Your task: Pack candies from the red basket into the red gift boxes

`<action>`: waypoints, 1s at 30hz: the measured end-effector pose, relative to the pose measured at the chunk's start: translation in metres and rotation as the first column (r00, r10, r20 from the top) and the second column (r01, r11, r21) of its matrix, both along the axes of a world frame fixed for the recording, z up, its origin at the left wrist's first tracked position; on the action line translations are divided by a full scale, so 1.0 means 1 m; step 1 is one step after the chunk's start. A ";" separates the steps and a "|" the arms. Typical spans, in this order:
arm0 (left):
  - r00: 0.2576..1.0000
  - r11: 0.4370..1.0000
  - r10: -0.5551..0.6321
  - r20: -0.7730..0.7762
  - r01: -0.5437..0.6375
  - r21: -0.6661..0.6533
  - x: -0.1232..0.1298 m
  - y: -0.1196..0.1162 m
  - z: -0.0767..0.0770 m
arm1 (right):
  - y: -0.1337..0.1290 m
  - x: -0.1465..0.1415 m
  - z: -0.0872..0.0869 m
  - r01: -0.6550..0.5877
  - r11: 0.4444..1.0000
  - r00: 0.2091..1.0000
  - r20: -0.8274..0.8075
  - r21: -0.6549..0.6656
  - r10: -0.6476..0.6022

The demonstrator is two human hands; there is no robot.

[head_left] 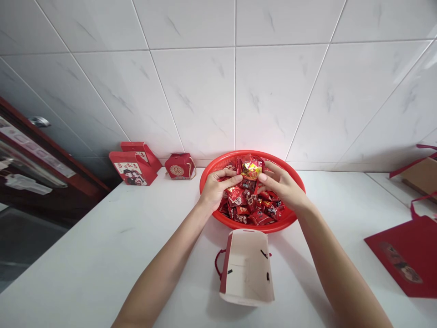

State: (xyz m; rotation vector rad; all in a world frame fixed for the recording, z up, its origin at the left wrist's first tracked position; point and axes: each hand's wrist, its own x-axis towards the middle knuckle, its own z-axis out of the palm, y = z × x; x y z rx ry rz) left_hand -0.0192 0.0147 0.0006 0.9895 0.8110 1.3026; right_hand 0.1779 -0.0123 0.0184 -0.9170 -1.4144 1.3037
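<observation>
Over a red plastic basket [294,217], my left hand [215,187] and my right hand [285,186] pinch a red-and-gold wrapped candy [251,170] between them, thumbs on its near side. Below the hands, many red-wrapped candies [261,217] lie heaped in the basket. In front of the basket, between my forearms, a small box [246,273] lies with its open side up. Its inside is white, with dark cord ends poking through, and a red cord loops out on its left.
Two red boxes with a printed couple [134,168] and a small red box with a gold emblem [179,166] stand by the tiled wall at left. At right lie a red bag [406,255] and a brown-sided one [421,177]. A dark cabinet [51,177] borders the counter's left.
</observation>
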 end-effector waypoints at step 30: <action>0.983 0.993 0.119 0.137 -0.115 -0.037 0.004 0.000 0.004 | 0.019 0.003 -0.024 -0.021 1.000 0.692 0.721 -0.023 0.031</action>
